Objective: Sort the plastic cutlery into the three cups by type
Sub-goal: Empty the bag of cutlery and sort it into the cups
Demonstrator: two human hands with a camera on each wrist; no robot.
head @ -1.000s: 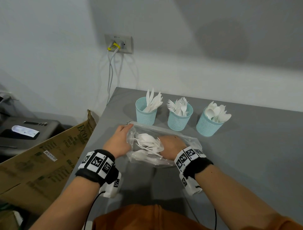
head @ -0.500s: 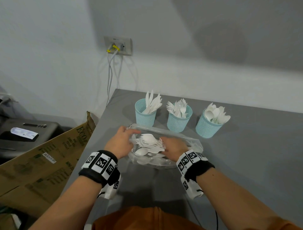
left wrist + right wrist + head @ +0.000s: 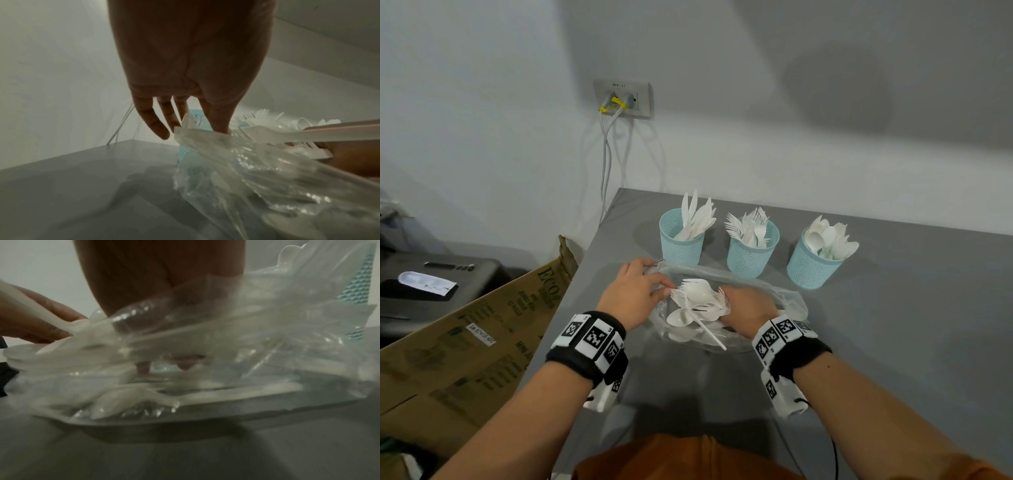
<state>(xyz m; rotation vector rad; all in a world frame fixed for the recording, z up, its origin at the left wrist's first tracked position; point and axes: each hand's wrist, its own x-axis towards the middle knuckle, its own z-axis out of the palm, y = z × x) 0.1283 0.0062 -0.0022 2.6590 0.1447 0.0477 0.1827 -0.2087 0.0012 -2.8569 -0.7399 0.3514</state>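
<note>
A clear plastic bag [image 3: 787, 301] of white cutlery lies on the grey table [image 3: 893, 342], in front of three teal mesh cups. The left cup [image 3: 681, 246] holds knives, the middle cup [image 3: 751, 257] forks, the right cup [image 3: 811, 270] spoons. My left hand [image 3: 657, 277] pinches the bag's open left edge [image 3: 185, 128] between thumb and fingers. My right hand [image 3: 726, 301] is inside the bag, its fingers [image 3: 144, 368] curled among a bunch of forks and spoons [image 3: 698, 298] at the mouth. One fork's handle [image 3: 710, 334] points toward me.
A brown cardboard box [image 3: 482, 325] stands open just past the table's left edge, with a black machine [image 3: 431, 281] behind it. Cables [image 3: 606, 164] hang from a wall socket above the table's far left corner. To the right of the cups the table's top is bare grey.
The bunch of forks and spoons has come further out of the bag's mouth, and one fork now sticks out toward me. My left hand has shifted its pinch along the bag's edge.
</note>
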